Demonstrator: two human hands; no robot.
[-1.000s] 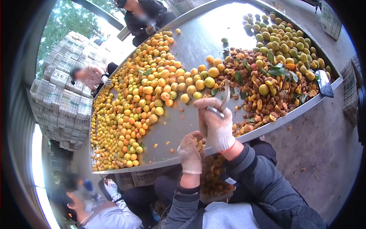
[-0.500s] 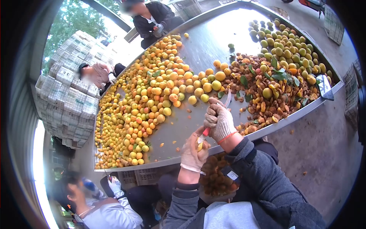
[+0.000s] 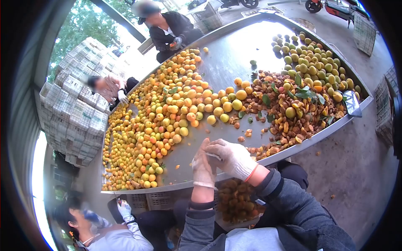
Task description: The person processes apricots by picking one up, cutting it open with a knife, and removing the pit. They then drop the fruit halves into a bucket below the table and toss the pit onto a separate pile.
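Observation:
My left hand (image 3: pixel 204 166), in a stained white glove, is raised at the table's near edge with its fingers pointing up. Against its upper part rests my right hand (image 3: pixel 234 158), also gloved, with its fingers bent over toward the left palm. A small pale edge shows between the hands; what they hold is hidden. Beyond them lie many whole orange-yellow fruits (image 3: pixel 184 98) on the metal table (image 3: pixel 228 46). To the right is a heap of split fruit pieces and leaves (image 3: pixel 307 115).
Greener fruits (image 3: pixel 318 62) cover the table's far right. Below the near edge stands a container of dark fruit pieces (image 3: pixel 236 201). Co-workers sit at the lower left (image 3: pixel 121 234), left (image 3: pixel 109 88) and far side (image 3: pixel 171 27). White crates (image 3: pixel 77 104) are stacked at left.
My right hand has moved left and down onto my left hand. The red-handled knife and the yellow fruit piece no longer show. Several pieces now lie on the table just beyond my hands.

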